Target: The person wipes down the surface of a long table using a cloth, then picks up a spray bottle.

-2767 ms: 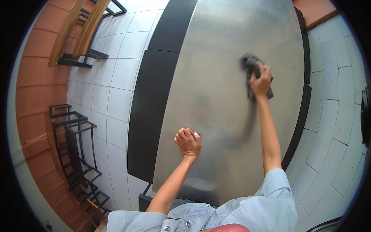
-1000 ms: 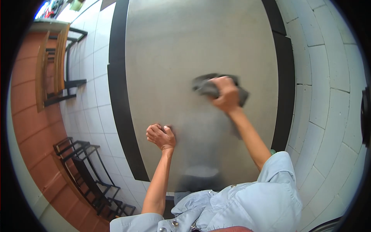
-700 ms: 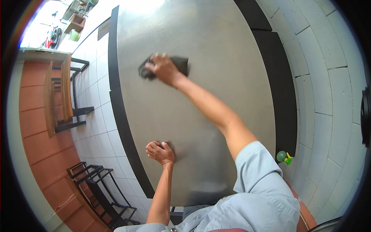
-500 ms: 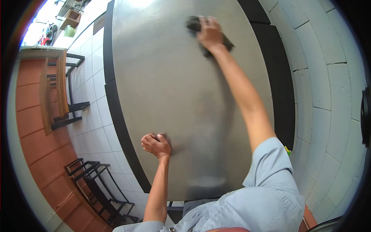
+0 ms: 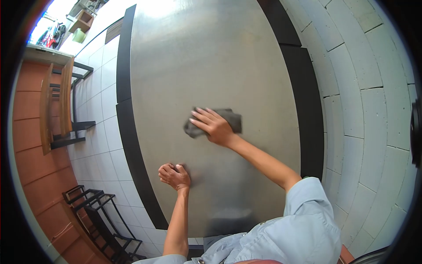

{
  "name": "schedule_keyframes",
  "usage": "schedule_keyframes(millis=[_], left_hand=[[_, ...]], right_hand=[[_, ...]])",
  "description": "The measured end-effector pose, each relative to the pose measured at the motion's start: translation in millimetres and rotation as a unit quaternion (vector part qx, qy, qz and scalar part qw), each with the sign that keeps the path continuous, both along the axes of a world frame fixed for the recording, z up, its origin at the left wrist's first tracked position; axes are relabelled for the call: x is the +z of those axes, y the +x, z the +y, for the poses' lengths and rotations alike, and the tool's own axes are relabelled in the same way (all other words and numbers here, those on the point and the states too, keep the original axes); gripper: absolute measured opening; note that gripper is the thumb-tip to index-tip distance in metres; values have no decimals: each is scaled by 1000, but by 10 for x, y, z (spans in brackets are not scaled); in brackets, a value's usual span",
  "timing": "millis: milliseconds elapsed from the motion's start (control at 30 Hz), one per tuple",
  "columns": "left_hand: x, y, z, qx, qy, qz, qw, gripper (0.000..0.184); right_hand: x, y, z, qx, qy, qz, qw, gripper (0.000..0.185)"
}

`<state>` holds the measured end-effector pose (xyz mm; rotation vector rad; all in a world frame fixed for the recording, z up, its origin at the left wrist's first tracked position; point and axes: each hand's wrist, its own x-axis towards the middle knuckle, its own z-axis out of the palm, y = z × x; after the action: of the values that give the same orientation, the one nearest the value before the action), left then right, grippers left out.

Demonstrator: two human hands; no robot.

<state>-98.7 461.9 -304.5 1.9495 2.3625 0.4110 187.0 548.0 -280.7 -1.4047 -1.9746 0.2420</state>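
Note:
A dark grey cloth [image 5: 234, 119] lies bunched on the metal tabletop [image 5: 211, 79], near its middle. My right hand [image 5: 215, 127] presses down on the cloth from above, its fingers stretched over it towards the upper left. Part of the cloth sticks out on both sides of the hand. Closer to me and further left, my left hand [image 5: 175, 177] rests on the tabletop with the fingers curled into a fist. I see nothing held in it, though the palm side is hidden.
Black benches [image 5: 305, 101] run along the table's right side, with a pale block wall [image 5: 360, 110] beyond. More black benches [image 5: 129, 145] line the left side. A wooden bench [image 5: 66, 97] and a black metal frame [image 5: 103, 215] stand further left on the tiled floor.
My right hand has swept the cloth from the far right part of the tabletop towards me and leftward. My left hand has stayed nearly in place, still curled.

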Motion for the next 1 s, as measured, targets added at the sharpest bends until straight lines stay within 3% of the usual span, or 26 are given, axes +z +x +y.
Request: schedule_keyframes(millis=[133,300,500,633,833,933,1000], left_hand=[[16,-8,-1,-6,-11,-8,1000,30],[12,-15,20,-9,-7,-8,1000,32],[1,-37,30,-4,-20,-13,1000,31],[9,-33,42,-5,-15,-22,1000,32],[5,-38,24,-8,-27,-18,999,34],[-1,-50,28,-7,-26,-13,1000,33],[-25,-50,16,-8,-26,-9,1000,33]], right_hand=[[-336,-94,1525,-21,68,-34,997,57],[-296,948,2708,-184,52,-207,959,53],[-334,2683,2089,-369,-18,-236,899,60],[-262,2723,884,-393,-43,-199,897,66],[54,1373,-271,-289,-67,-113,948,76],[33,548,-58,-132,-35,-6,991,64],[-115,-12,250,-24,14,-7,1000,49]])
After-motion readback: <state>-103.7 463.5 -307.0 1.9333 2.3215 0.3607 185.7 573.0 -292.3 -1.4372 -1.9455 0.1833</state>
